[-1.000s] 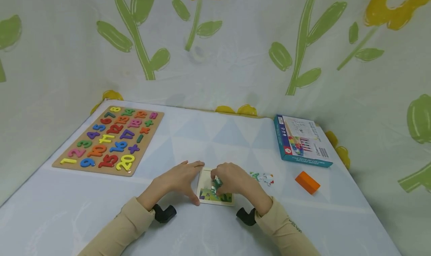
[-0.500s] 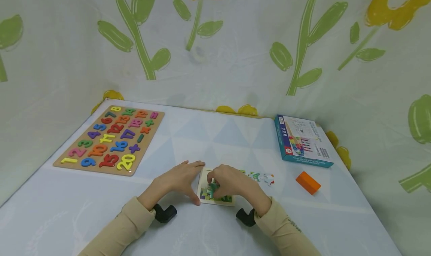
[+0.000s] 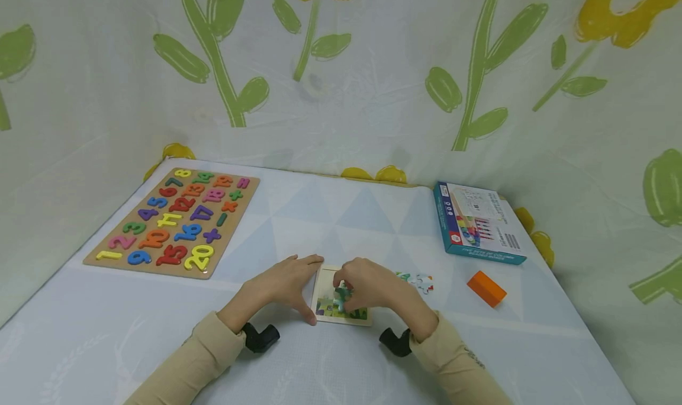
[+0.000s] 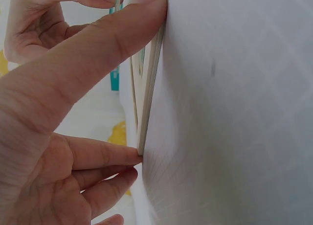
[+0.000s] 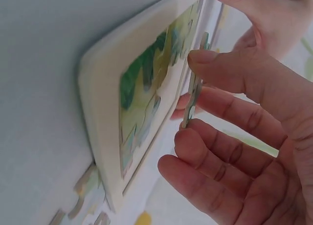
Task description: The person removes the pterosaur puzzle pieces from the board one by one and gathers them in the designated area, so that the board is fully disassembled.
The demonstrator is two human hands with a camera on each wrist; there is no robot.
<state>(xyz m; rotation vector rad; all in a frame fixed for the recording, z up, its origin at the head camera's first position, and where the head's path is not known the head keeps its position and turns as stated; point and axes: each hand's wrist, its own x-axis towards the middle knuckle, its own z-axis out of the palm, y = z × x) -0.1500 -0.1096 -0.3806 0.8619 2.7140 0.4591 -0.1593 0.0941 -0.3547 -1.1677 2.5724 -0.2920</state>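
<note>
Left hand (image 3: 285, 281) spread along tray (image 5: 101, 107) edge; right hand (image 3: 369, 283) pinches puzzle piece (image 3: 341, 296), gap beneath.

Puzzle tray (image 3: 325, 282): pale-framed, green picture partly filled, on the worktop (image 3: 309, 369).
Held piece (image 5: 194, 85): green-and-white, tilted above the tray.
Loose pieces (image 3: 421, 282): beside it.

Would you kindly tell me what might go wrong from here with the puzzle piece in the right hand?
The right hand pinches the puzzle piece between thumb and fingers over the pale frame, so it might slip and drop. Fitted pieces already lie in the frame, and it could catch on or dislodge them. Loose pieces lie beside the frame, so a sideways sweep might scatter them.
</note>
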